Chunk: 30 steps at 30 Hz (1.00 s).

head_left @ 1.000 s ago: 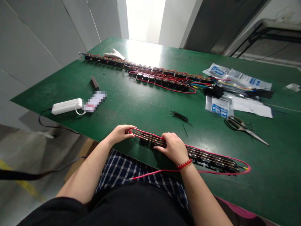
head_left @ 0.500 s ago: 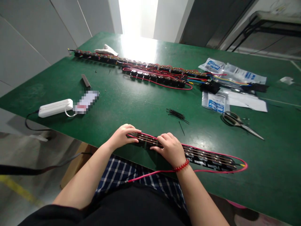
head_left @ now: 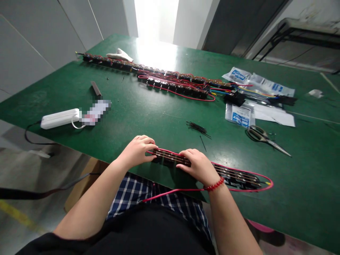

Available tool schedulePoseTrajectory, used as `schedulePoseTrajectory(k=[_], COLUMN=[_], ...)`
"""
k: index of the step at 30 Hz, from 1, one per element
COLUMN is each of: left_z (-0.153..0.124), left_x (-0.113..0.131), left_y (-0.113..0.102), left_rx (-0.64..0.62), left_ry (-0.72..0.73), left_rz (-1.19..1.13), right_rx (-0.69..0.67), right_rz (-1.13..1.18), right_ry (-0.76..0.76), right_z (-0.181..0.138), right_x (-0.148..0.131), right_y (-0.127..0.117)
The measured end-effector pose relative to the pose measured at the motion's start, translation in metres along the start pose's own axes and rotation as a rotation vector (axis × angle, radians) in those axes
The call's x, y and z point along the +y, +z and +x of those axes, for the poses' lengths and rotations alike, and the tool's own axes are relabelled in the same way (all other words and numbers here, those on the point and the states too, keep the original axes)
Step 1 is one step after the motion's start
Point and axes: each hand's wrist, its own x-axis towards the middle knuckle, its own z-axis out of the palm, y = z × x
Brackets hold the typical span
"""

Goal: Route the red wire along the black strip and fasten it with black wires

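A long black strip of components [head_left: 233, 177] with metal rails lies along the near edge of the green table [head_left: 148, 117]. A red wire [head_left: 249, 189] loops round it and trails off the table edge. My left hand [head_left: 138, 150] pinches the strip's left end, fingers curled on the red wire there. My right hand [head_left: 199, 166], with a red bead bracelet at the wrist, lies on the strip just to the right, its fingers bent down onto the rails.
More wired strips [head_left: 172, 83] lie across the far half of the table. Black cable ties [head_left: 198, 128], scissors [head_left: 262, 136], plastic bags [head_left: 260, 86] and paper sit right of centre. A white power bank [head_left: 60, 118], a small dark bar [head_left: 96, 88] and a white glove [head_left: 119, 55] are at the left.
My left hand has slid right along the strip's end, closer to my right hand. The view has shifted slightly; both hands stay on the strip.
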Motion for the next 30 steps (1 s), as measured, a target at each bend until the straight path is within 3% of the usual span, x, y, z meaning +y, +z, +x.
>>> schedulePoseTrajectory(k=[5,11,15,20,26,30], left_z=[0.008,0.019,0.017,0.01,0.007,0.006], left_x=[0.02,0.043,0.041,0.037,0.043,0.044], left_y=[-0.007,0.02,0.032,0.029,0.032,0.029], left_rx=[-0.062,-0.064,-0.066,-0.044,0.032,0.016], left_ry=[-0.018,0.044,0.021,-0.006,-0.043,-0.044], left_rz=[0.082,-0.017,-0.007,-0.02,-0.027,-0.036], right_rx=[0.05,0.108,0.112,0.133,0.172,0.169], right_rz=[0.02,-0.011,-0.002,0.02,0.007,0.038], right_ry=[0.013,0.015,0.014,0.086,0.119,0.112], right_z=[-0.008,-0.009,-0.02,-0.043,-0.047,-0.045], right_x=[0.003,0.001,0.012,0.03,0.026,0.025], right_y=[0.002,0.006,-0.004,-0.012,-0.009,-0.008])
